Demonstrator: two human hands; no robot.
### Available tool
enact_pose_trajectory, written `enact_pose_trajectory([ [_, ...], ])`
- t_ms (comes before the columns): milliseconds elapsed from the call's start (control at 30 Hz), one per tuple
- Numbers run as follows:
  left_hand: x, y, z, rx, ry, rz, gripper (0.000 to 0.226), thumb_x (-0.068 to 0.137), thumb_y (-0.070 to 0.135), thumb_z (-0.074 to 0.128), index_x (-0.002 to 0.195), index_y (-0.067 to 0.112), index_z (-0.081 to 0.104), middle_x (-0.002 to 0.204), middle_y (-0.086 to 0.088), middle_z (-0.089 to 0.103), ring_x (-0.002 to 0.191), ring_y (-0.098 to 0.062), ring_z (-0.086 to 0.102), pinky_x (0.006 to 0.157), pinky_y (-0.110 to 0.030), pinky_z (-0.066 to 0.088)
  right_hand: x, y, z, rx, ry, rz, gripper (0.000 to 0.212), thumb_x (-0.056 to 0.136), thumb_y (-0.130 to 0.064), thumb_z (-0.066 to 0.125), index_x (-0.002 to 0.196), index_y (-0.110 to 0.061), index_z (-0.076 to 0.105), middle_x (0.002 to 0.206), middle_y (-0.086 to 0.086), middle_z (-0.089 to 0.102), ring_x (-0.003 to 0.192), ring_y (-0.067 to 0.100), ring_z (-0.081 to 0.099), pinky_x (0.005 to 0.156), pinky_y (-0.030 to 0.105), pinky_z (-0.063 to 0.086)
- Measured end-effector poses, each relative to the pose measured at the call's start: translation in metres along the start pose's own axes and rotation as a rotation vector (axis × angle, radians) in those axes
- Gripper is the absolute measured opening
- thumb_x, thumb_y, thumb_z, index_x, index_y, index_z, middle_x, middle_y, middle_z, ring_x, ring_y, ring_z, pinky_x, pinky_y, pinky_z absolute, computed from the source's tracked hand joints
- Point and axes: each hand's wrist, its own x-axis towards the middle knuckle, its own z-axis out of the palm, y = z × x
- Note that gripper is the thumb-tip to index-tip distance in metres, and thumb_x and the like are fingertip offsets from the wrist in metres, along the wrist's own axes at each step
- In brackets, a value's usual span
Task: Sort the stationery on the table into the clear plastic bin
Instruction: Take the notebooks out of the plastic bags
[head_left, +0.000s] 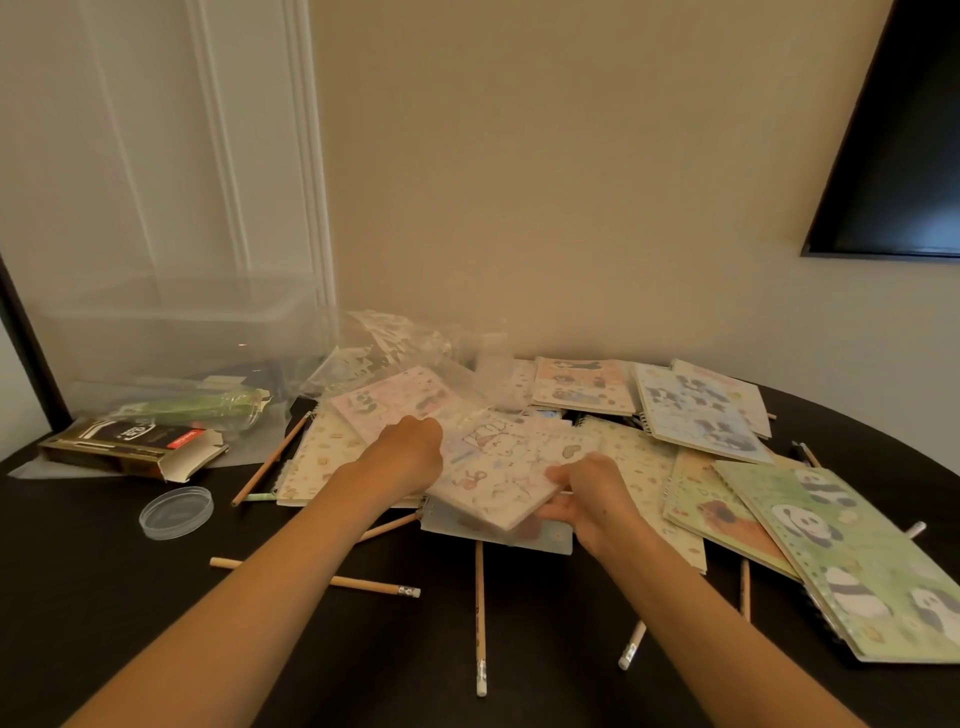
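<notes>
Centrally, left hand and right hand pinching notepad edges — clear bin back-left

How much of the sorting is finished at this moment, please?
Done: little that I can see; the clear bin looks nearly empty. In hand: the left hand and right hand hold a white notepad. Remaining: many notebooks, loose pencils and a pencil box lie on the table.

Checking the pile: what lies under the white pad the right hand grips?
Under the white pad, the near edge of a pale blue notebook shows; its cover and anything below are hidden.
</notes>
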Motion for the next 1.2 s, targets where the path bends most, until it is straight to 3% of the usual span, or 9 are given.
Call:
enact_pose_trajectory([
  [67, 0.003, 0.001, -0.002, 0.031, 0.039, 0.025, 0.019, 0.097, 0.004, 0.028, 0.092, 0.005, 0.047, 0.083, -0.006, 0.037, 0.088, -0.025, 0.039, 0.074, -0.03, 0.033, -0.002, -0.002, 0.006, 0.134, -0.038, -0.04, 0.041, 0.092, 0.014, 0.035, 0.128, -0.002, 0.043, 0.107, 0.014, 0.058, 0.078, 0.026, 0.062, 0.059, 0.04, 0.053],
  [167, 0.002, 0.004, -0.008, 0.087, 0.085, 0.089, 0.021, 0.097, 0.005, 0.029, 0.106, 0.003, 0.048, 0.095, -0.01, 0.041, 0.095, -0.03, 0.046, 0.075, -0.031, 0.035, 0.002, 0.002, 0.028, 0.263, -0.051, -0.053, 0.043, 0.092, 0.015, 0.032, 0.128, -0.007, 0.041, 0.104, 0.011, 0.058, 0.08, 0.026, 0.061, 0.057, 0.04, 0.051],
  [333, 0.005, -0.01, -0.009, 0.148, 0.074, 0.128, 0.019, 0.096, 0.009, 0.031, 0.086, 0.007, 0.047, 0.083, -0.003, 0.042, 0.083, -0.026, 0.045, 0.07, -0.032, 0.033, 0.028, 0.009, 0.058, 0.405, -0.075, 0.113, 0.047, 0.094, 0.014, 0.023, 0.136, -0.002, 0.037, 0.125, 0.025, 0.052, 0.113, 0.041, 0.053, 0.086, 0.055, 0.047],
  [433, 0.008, -0.013, -0.005, 0.194, 0.113, 0.081, 0.027, 0.096, 0.024, 0.035, 0.107, 0.008, 0.053, 0.111, -0.011, 0.054, 0.104, -0.029, 0.048, 0.079, -0.034, 0.035, 0.035, 0.015, 0.059, 0.373, -0.089, 0.097, 0.046, 0.094, 0.014, 0.025, 0.132, -0.006, 0.04, 0.111, 0.018, 0.059, 0.098, 0.037, 0.06, 0.079, 0.053, 0.048],
  [567, 0.023, 0.004, 0.005, 0.049, 0.258, 0.169, 0.038, 0.097, 0.013, 0.033, 0.134, 0.009, 0.039, 0.12, -0.009, 0.055, 0.11, -0.027, 0.048, 0.09, -0.036, 0.037, 0.035, 0.023, 0.054, 0.377, -0.111, 0.018, 0.044, 0.092, 0.017, 0.03, 0.116, -0.016, 0.048, 0.093, 0.009, 0.062, 0.08, 0.028, 0.062, 0.077, 0.05, 0.05],
  [767, 0.03, 0.009, 0.01, -0.294, 0.344, 0.278, 0.029, 0.103, 0.021, 0.028, 0.111, 0.007, 0.052, 0.102, -0.009, 0.06, 0.095, -0.026, 0.056, 0.077, -0.033, 0.041, 0.055, 0.026, 0.071, 0.468, -0.111, 0.048, 0.039, 0.094, 0.014, 0.027, 0.11, -0.013, 0.052, 0.099, 0.013, 0.063, 0.084, 0.027, 0.06, 0.058, 0.042, 0.056],
  [933, 0.03, 0.001, 0.013, -0.402, 0.376, 0.335, 0.035, 0.102, 0.028, 0.026, 0.102, 0.007, 0.054, 0.088, -0.012, 0.061, 0.085, -0.027, 0.056, 0.069, -0.034, 0.038, 0.071, 0.037, 0.092, 0.31, -0.05, 0.028, 0.032, 0.094, 0.012, 0.029, 0.101, -0.012, 0.05, 0.087, 0.013, 0.059, 0.068, 0.022, 0.055, 0.043, 0.027, 0.051],
  [1067, 0.03, -0.005, 0.017, -0.437, 0.315, 0.339, 0.04, 0.102, 0.029, 0.027, 0.12, 0.008, 0.056, 0.116, -0.012, 0.063, 0.11, -0.026, 0.054, 0.091, -0.033, 0.039, 0.069, 0.036, 0.083, -0.039, -0.082, 0.026, 0.018, 0.096, 0.003, 0.039, 0.105, -0.001, 0.054, 0.083, 0.02, 0.066, 0.065, 0.027, 0.066, 0.045, 0.029, 0.053],
  [1200, 0.032, -0.003, 0.021, -0.407, 0.285, 0.356, 0.04, 0.103, 0.028, 0.026, 0.129, 0.014, 0.053, 0.122, -0.008, 0.062, 0.118, -0.023, 0.051, 0.102, -0.035, 0.035, 0.069, 0.023, 0.07, -0.523, -0.103, 0.138, 0.036, 0.097, -0.017, 0.048, 0.07, 0.001, 0.062, 0.048, 0.011, 0.063, 0.04, 0.017, 0.061, 0.045, 0.025, 0.054],
])
